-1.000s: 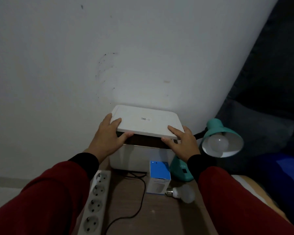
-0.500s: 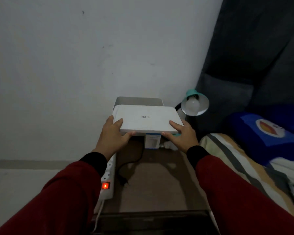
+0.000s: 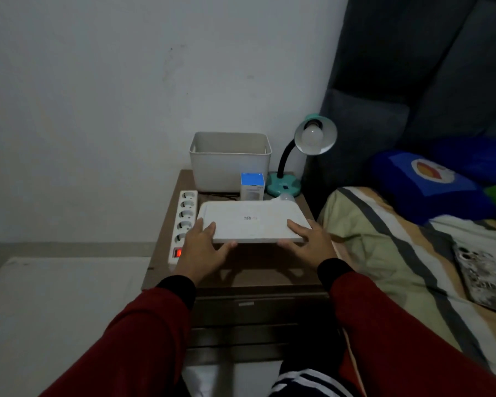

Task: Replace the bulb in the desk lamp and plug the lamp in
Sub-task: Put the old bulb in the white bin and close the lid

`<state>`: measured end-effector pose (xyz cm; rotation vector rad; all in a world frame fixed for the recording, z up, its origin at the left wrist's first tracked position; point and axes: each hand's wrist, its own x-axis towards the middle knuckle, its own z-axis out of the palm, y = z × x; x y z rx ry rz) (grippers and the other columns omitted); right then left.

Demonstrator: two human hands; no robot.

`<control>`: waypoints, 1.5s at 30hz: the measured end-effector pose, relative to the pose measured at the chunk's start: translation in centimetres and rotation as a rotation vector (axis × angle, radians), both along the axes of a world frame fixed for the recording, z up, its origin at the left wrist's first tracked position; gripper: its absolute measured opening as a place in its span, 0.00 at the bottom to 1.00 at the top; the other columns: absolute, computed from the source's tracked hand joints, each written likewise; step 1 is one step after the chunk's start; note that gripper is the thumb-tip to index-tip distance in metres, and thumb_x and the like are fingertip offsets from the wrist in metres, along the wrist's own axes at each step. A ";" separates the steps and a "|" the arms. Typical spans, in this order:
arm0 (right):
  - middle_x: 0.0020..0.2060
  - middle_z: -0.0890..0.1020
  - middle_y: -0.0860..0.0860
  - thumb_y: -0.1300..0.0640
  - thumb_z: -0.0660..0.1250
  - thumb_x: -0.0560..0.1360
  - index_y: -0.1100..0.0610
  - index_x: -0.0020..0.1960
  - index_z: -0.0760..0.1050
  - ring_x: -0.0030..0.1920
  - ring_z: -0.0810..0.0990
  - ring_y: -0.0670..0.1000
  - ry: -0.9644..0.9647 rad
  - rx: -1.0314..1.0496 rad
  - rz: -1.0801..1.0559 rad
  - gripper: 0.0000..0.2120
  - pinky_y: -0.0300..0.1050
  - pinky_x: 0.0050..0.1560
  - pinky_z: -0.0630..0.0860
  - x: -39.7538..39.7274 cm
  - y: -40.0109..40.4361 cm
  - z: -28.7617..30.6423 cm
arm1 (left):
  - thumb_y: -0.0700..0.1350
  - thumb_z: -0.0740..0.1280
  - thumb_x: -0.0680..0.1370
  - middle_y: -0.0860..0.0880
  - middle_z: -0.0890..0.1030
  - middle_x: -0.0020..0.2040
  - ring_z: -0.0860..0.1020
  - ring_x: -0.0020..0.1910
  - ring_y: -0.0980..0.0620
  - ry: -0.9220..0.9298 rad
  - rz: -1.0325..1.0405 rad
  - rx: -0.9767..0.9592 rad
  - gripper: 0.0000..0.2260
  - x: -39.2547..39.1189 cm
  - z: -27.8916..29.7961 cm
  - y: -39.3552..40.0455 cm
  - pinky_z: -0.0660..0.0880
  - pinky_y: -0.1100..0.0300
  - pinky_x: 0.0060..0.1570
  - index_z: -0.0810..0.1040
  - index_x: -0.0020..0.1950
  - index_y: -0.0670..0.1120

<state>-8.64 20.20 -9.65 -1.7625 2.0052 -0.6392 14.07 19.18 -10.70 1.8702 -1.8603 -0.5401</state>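
The desk lamp (image 3: 287,179), teal with a black gooseneck, stands at the back right corner of the wooden bedside table (image 3: 241,270), and the bulb in the shade (image 3: 312,134) is unlit.

Going from the left: a white power strip (image 3: 185,222) lies along the table's left edge, its switch glowing red, and every socket that shows is empty, so by my reading the lamp is not yet plugged in. The left hand (image 3: 202,252) grips the near left corner of a flat white lid (image 3: 252,224), fingers on top and thumb underneath. Behind it sits an open white storage bin (image 3: 229,161) against the wall; the lid seems to belong to it. Just in front of the bin stands a small blue and white bulb box (image 3: 252,186). Beside the box, a loose bulb (image 3: 284,198) peeks out past the lid's far edge. The right hand (image 3: 309,243) clasps the lid's near right corner, fingers spread over the top.

Whether the bulb swap is done I cannot tell. The lid hovers over the table and must be put down to free both hands; plugging in remains.
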 end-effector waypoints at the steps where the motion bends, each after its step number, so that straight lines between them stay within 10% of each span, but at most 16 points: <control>1: 0.70 0.68 0.57 0.42 0.72 0.68 0.50 0.67 0.73 0.69 0.66 0.56 0.005 0.020 -0.004 0.30 0.46 0.71 0.62 -0.1 0.2 -0.4 | 0.59 0.66 0.74 0.39 0.59 0.76 0.58 0.75 0.42 -0.005 -0.006 0.016 0.34 -0.2 -0.6 0.1 0.57 0.50 0.74 0.64 0.73 0.42; 15: 0.72 0.66 0.54 0.46 0.69 0.72 0.51 0.72 0.65 0.72 0.63 0.54 0.244 0.377 0.155 0.31 0.43 0.71 0.60 -0.9 -0.8 -3.5 | 0.58 0.66 0.74 0.42 0.58 0.75 0.64 0.72 0.43 -0.235 -0.112 0.271 0.33 -0.5 -4.2 -0.3 0.63 0.52 0.71 0.62 0.73 0.43; 24: 0.70 0.70 0.53 0.47 0.65 0.75 0.57 0.68 0.70 0.69 0.68 0.54 0.444 0.566 0.276 0.25 0.47 0.69 0.66 -1.0 -4.9 -2.0 | 0.56 0.65 0.74 0.40 0.77 0.60 0.77 0.57 0.43 -0.397 -0.122 0.339 0.21 -0.8 -2.9 -3.4 0.75 0.52 0.57 0.76 0.58 0.40; 36: 0.65 0.72 0.57 0.57 0.73 0.68 0.51 0.67 0.71 0.64 0.72 0.56 0.126 0.093 0.091 0.28 0.46 0.66 0.69 -2.6 -16.1 -0.4 | 0.53 0.63 0.77 0.41 0.75 0.63 0.73 0.64 0.42 -0.554 -0.097 0.288 0.19 0.3 0.9 -15.4 0.74 0.51 0.60 0.74 0.62 0.42; 45: 0.74 0.56 0.56 0.56 0.74 0.67 0.46 0.73 0.61 0.73 0.60 0.57 0.143 0.232 0.072 0.38 0.48 0.74 0.60 -3.2 -21.9 -2.9 | 0.52 0.64 0.76 0.42 0.75 0.64 0.74 0.63 0.44 -0.525 -0.088 0.328 0.20 0.0 0.4 -21.7 0.73 0.53 0.61 0.75 0.63 0.42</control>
